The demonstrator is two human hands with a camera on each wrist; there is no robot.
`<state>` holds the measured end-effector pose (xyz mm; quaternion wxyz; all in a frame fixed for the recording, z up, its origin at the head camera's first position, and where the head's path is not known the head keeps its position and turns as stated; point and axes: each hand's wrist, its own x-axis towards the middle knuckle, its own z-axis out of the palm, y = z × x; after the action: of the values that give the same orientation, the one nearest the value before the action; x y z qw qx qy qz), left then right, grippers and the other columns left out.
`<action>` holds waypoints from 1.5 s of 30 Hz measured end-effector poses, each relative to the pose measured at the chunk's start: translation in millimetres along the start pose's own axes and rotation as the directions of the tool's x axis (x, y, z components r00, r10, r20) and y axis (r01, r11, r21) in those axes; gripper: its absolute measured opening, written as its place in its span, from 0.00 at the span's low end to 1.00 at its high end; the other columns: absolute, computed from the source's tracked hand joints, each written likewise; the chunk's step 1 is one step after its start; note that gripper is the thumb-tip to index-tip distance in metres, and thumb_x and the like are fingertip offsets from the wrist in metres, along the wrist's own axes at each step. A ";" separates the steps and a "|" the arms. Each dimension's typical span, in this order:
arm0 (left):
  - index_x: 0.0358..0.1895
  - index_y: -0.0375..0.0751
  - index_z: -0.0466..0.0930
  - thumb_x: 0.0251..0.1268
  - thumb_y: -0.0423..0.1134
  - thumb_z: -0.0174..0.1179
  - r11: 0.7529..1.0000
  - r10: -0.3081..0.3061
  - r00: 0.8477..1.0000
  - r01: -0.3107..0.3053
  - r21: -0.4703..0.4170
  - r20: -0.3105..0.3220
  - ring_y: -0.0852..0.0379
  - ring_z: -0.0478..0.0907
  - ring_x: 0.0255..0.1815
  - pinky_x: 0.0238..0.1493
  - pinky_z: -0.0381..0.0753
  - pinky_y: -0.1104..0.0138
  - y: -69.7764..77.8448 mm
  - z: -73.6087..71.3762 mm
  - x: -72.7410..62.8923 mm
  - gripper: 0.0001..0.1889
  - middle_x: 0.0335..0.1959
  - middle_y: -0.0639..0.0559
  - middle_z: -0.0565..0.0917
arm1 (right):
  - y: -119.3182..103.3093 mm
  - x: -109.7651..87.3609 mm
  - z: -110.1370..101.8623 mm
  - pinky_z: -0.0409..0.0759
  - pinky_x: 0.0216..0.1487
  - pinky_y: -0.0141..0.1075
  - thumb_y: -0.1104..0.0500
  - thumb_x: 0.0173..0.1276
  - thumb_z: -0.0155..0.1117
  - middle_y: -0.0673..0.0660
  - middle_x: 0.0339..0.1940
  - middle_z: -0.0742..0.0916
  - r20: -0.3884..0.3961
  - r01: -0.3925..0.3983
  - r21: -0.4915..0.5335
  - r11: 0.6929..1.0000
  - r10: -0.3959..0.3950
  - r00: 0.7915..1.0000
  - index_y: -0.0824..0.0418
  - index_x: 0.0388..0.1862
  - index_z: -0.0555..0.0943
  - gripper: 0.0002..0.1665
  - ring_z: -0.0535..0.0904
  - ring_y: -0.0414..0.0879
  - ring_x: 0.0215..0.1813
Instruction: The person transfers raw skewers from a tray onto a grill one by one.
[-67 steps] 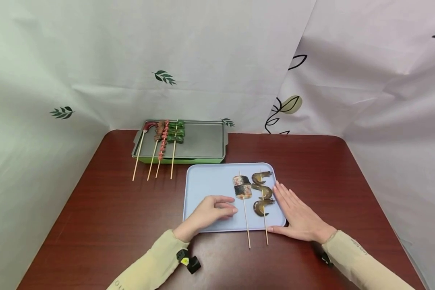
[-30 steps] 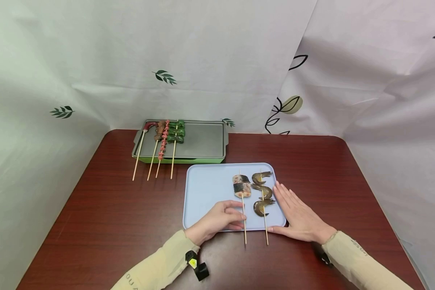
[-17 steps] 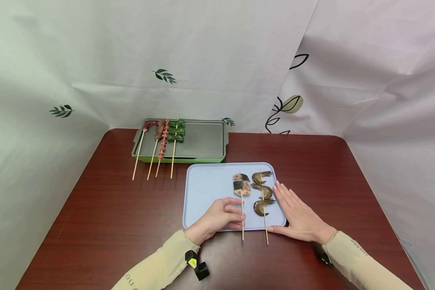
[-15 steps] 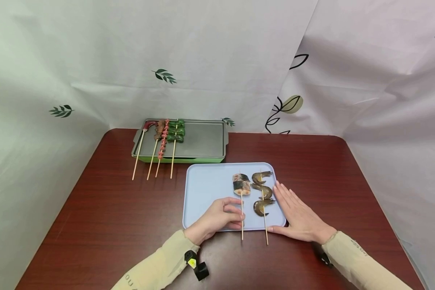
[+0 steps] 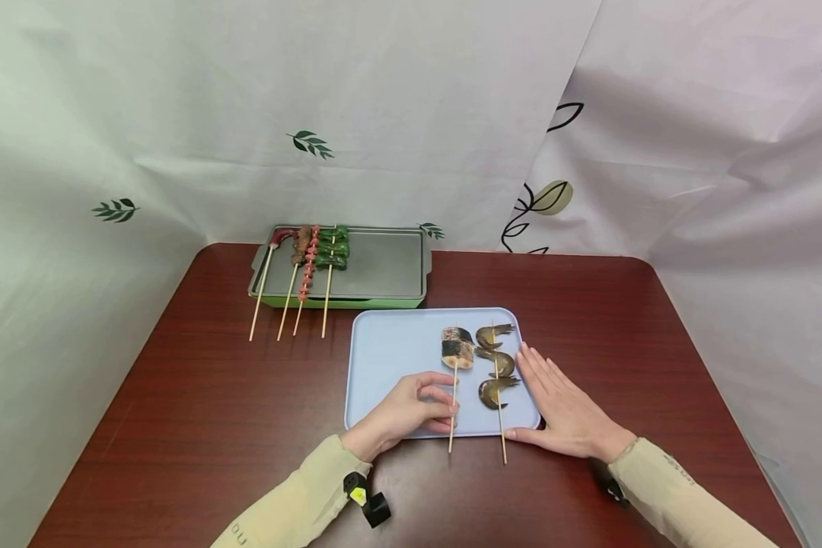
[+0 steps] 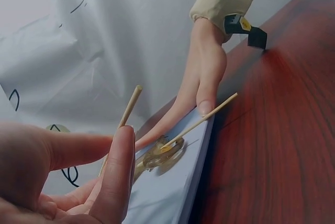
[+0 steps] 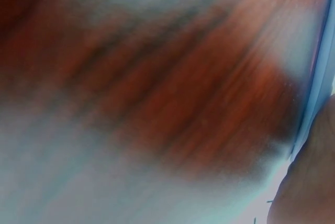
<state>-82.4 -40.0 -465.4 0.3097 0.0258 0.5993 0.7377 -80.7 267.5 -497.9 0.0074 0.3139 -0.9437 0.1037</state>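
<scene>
My left hand [image 5: 409, 407] pinches the bare stick of a skewer [image 5: 457, 352] that carries two pale chunks with dark skin. In the left wrist view the stick [image 6: 131, 106] stands between thumb and fingers. The chunks are over the right half of a light blue tray [image 5: 390, 342]; whether they touch it I cannot tell. Right of them lies a shrimp skewer [image 5: 498, 392], its stick end past the tray's front edge. My right hand [image 5: 568, 407] lies flat with straight fingers along the tray's right edge, its thumb near the front corner.
Behind the tray, at the left, stands a green grill with a grey top [image 5: 387, 266]. On it lie a red curved skewer [image 5: 283, 237], a brown meat skewer [image 5: 301, 245], a pink one [image 5: 310, 262] and a green pepper one [image 5: 332, 250]. Fabric walls surround the dark red table [image 5: 199, 426].
The left hand has come right to the chunk skewer and taken hold of its stick. The stick's near end has swung left and the chunks have shifted slightly. The right hand stays put.
</scene>
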 end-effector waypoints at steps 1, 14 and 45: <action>0.65 0.23 0.70 0.65 0.20 0.63 1.000 0.004 1.000 -0.004 0.006 0.001 0.51 0.85 0.30 0.39 0.89 0.58 0.0 -0.9 0.1 0.25 0.37 0.42 0.85 | 0.0 0.0 -0.1 0.49 0.80 0.49 0.21 0.61 0.60 0.66 0.83 0.52 0.000 0.000 0.000 1.000 0.000 1.000 0.70 0.82 0.49 0.72 0.48 0.59 0.82; 0.68 0.26 0.70 0.66 0.23 0.64 0.998 0.052 0.998 -0.054 0.038 0.036 0.50 0.86 0.33 0.40 0.89 0.55 14.8 -16.4 -2.1 0.27 0.40 0.40 0.85 | -0.4 1.1 -1.3 0.50 0.80 0.50 0.21 0.61 0.60 0.67 0.83 0.53 0.001 0.003 0.004 1.000 -0.003 1.000 0.71 0.82 0.49 0.71 0.48 0.59 0.82; 0.69 0.28 0.72 0.68 0.22 0.61 0.943 0.216 0.936 -0.127 0.306 -0.278 0.49 0.87 0.39 0.42 0.89 0.60 116.6 -103.6 5.3 0.26 0.48 0.29 0.83 | -1.4 -0.1 0.2 0.47 0.80 0.48 0.20 0.61 0.59 0.64 0.84 0.52 0.005 -0.017 0.012 1.000 0.017 1.000 0.68 0.83 0.48 0.72 0.46 0.55 0.82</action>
<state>-178.8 -137.9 -391.2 0.1395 0.0074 0.7350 0.6635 -79.8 266.4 -497.8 0.0022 0.3060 -0.9458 0.1088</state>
